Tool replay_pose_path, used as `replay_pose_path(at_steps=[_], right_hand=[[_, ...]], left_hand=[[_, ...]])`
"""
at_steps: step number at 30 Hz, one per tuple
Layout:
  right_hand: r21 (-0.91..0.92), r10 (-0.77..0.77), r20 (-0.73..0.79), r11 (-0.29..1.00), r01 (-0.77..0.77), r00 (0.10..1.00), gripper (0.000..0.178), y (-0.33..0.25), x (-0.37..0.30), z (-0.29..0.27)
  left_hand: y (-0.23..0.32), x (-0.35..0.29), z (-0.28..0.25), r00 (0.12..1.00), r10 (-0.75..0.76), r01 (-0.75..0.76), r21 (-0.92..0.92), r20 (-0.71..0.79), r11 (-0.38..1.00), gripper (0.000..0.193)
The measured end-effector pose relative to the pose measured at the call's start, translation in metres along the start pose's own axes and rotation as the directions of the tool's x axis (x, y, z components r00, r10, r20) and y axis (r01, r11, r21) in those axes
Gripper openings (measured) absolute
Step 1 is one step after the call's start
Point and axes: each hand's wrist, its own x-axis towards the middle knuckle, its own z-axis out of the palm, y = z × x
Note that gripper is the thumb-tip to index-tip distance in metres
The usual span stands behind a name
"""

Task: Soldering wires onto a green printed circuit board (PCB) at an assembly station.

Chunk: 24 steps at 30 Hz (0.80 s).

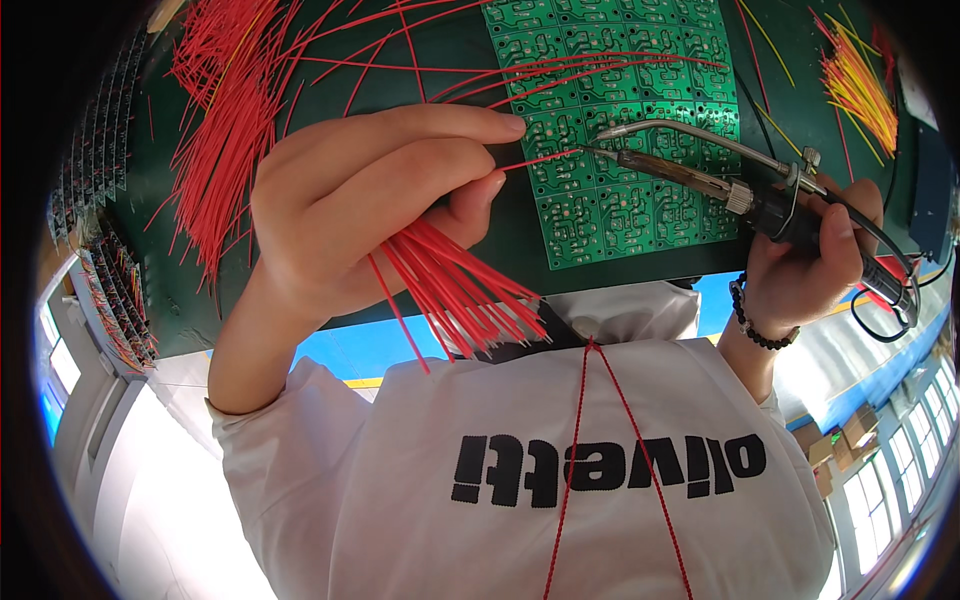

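My left hand (350,190) is closed around a bundle of red wires (460,285), whose stripped ends fan out toward my body. Between its thumb and fingers it also pinches a single red wire (540,159), which points right across a green circuit board panel (580,240). Closed around the dark handle of a soldering iron (790,220) is my right hand (805,290). The iron's tip meets or nearly meets the wire's end over the panel's middle; contact is hard to tell. A curved metal tube (690,133) clamped to the iron ends just above the tip.
A large heap of red wires (225,110) lies on the dark green work surface (400,85) at the left. Several loose wires cross the panel's far part. Red and yellow wires (860,90) lie far right, and wired boards (95,140) stand along the left edge.
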Motion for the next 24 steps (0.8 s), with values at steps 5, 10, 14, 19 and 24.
replay_pose_path(at_steps=[5, 10, 14, 19, 24], right_hand=[[0.003, 0.064, 0.002, 0.998, -0.064, 0.998, 0.025, -0.007, 0.0, 0.001], [0.032, 0.053, -0.016, 0.998, -0.052, 0.998, 0.028, -0.005, 0.002, 0.005], [-0.053, -0.008, -0.077, 0.999, 0.004, 0.997, 0.029, -0.002, 0.002, 0.006], [0.072, 0.085, 0.033, 0.994, -0.087, 0.996, 0.028, -0.007, 0.002, 0.0], [-0.16, -0.104, -0.092, 0.983, 0.089, 0.99, 0.027, 0.003, 0.0, 0.004]], left_hand=[[0.0, 0.0, -0.001, 1.0, 0.005, -0.005, 0.015, 0.01, 1.0, 0.011], [0.0, 0.001, 0.0, 1.0, 0.013, -0.013, 0.008, -0.003, 1.0, 0.01], [0.001, 0.002, -0.001, 1.0, 0.004, -0.005, 0.019, 0.006, 1.0, 0.01], [0.001, 0.001, 0.0, 1.0, 0.01, -0.01, 0.019, 0.0, 1.0, 0.011], [0.0, 0.0, 0.002, 1.0, 0.017, -0.017, 0.015, -0.012, 1.0, 0.011]])
